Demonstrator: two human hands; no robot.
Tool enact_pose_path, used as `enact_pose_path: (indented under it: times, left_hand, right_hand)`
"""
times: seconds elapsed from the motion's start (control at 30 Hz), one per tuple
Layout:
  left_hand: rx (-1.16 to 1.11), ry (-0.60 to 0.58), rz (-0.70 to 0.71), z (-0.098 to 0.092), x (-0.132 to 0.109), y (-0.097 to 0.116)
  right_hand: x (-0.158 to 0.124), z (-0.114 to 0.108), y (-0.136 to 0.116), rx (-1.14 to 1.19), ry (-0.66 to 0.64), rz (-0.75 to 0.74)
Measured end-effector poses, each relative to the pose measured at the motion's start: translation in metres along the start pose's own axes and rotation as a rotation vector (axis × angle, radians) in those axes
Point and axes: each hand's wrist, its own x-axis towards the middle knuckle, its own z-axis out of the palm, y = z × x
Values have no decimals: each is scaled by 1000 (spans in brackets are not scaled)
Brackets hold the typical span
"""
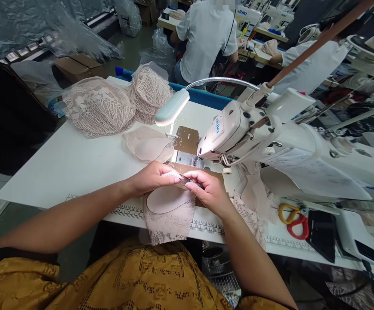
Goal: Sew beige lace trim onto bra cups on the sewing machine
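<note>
- the pale beige moulded foam cup with a lace overlay (169, 202) lies at the near edge of the white worktop (77, 168), directly under both hands; its lace skirt hangs over the edge toward the person's lap.
- the left hand (151, 177) and the right hand (206, 189) are drawn together, fingertips almost meeting above the cup's far rim, each pinched on the lace edge there; a thin dark strip seems to run between the fingertips, too small to identify.
- the cup's long axis runs left to right across the worktop, roughly parallel to the printed ruler strip (131, 212) along the near edge; its rounded side bulges toward the person and the pinched edge faces away, toward the machine.
- the needle area of the white industrial sewing machine (235, 133) sits just beyond and a little right of the hands, so the right hand is the nearer one to it; the left hand is nearer the spare foam cups.
- those loose beige foam cups (148, 144) lie beyond the left hand, with stacked lace cups (99, 107) further back.
- red and yellow handled scissors (293, 219) rest well to the right, apart from both hands.
- a gooseneck lamp (172, 107) hangs over the worktop.
</note>
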Motion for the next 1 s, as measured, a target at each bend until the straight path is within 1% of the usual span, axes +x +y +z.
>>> enact_pose_path:
  times: [0.2,0.27,0.33,0.4,0.43,0.5,0.53,0.57,0.6,0.63,0.7,0.73,0.8,0.83,0.93,1.0]
  left_hand:
    - [62,6,-35,-1,-1,-6]
    - [83,7,-15,0,-1,-4]
    - [152,-13,14,-1,-4,1]
    - [343,-13,41,-6,-8,10]
    - [492,25,62,-11,-10,16]
    - [825,191,134,-23,-9,29]
    - [963,285,182,-31,-5,35]
    - [1069,360,219,-39,0,39]
    - [1136,389,237,-47,9,42]
    - [1168,382,225,-55,18,43]
    - [1184,331,97,-69,39,42]
    - [1155,309,23,-74,49,39]
    - [1079,292,-85,-80,61,34]
    - [1039,285,-117,-81,62,32]
    - [938,215,-173,-79,55,26]
    - [817,140,-170,-76,45,22]
  right_hand:
    - [3,11,0,31,38,-31]
    - [4,13,2,33,67,-34]
    - [4,12,4,32,111,-19]
    - [2,11,7,26,178,11]
    - [0,10,8,6,214,22]
    - [-2,13,7,-84,246,2]
    - [-2,16,6,-145,222,-47]
    - [-2,21,5,-215,164,-119]
    - [0,28,3,-287,86,-201]
    - [2,35,2,-361,-7,-285]
    - [7,46,1,-505,-181,-407]
    - [8,48,1,-560,-250,-429]
    - [5,43,3,-613,-339,-406]
    - [1,36,4,-619,-366,-361]
    - [-17,3,7,-635,-356,-123]
    - [-28,-18,10,-553,-355,13]
